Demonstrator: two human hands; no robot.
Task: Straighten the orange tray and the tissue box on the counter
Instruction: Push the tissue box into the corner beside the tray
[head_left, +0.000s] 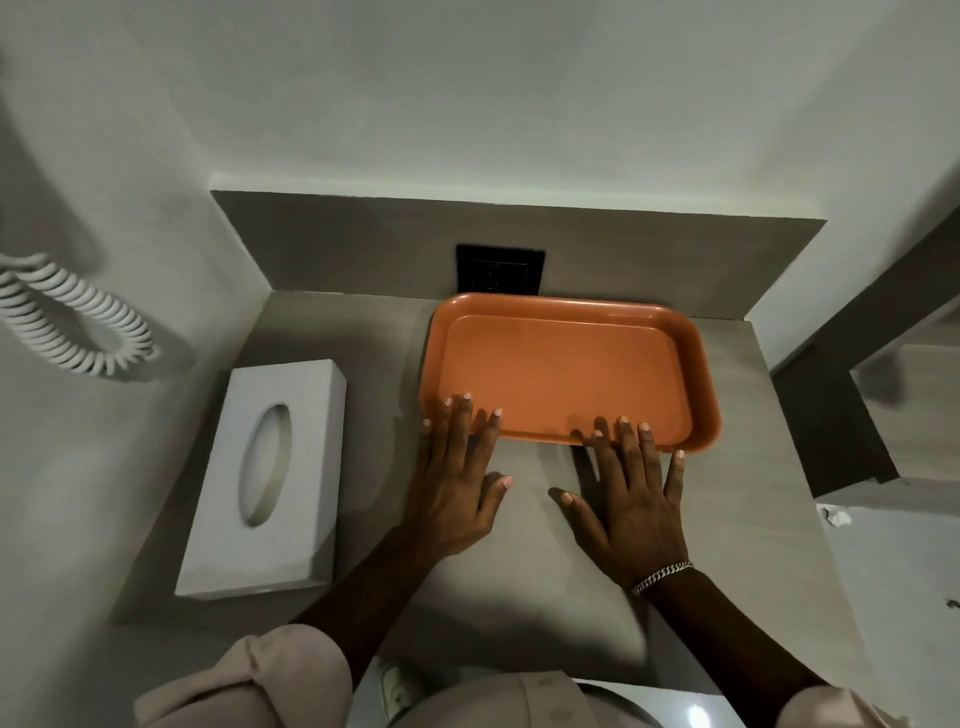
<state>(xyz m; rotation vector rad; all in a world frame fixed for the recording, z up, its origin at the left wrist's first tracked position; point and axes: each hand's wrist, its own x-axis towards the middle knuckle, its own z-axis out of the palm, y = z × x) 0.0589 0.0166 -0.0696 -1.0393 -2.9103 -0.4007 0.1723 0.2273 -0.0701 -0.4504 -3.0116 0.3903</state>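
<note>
An empty orange tray (566, 369) lies on the grey counter (524, 561), its far rim close to the back wall and turned slightly clockwise. My left hand (457, 483) lies flat with spread fingers over the tray's near left corner. My right hand (631, 499), a silver bracelet at its wrist, rests with its fingertips on the tray's near rim toward the right. Neither hand grips anything. A white tissue box (270, 478) with an oval slot lies lengthwise at the counter's left, a hand's width from the tray, slightly tilted.
A black wall socket (500, 270) sits in the backsplash just behind the tray. A white coiled cord (72, 322) hangs on the left wall. The counter ends at a drop on the right (810, 467), with floor beyond.
</note>
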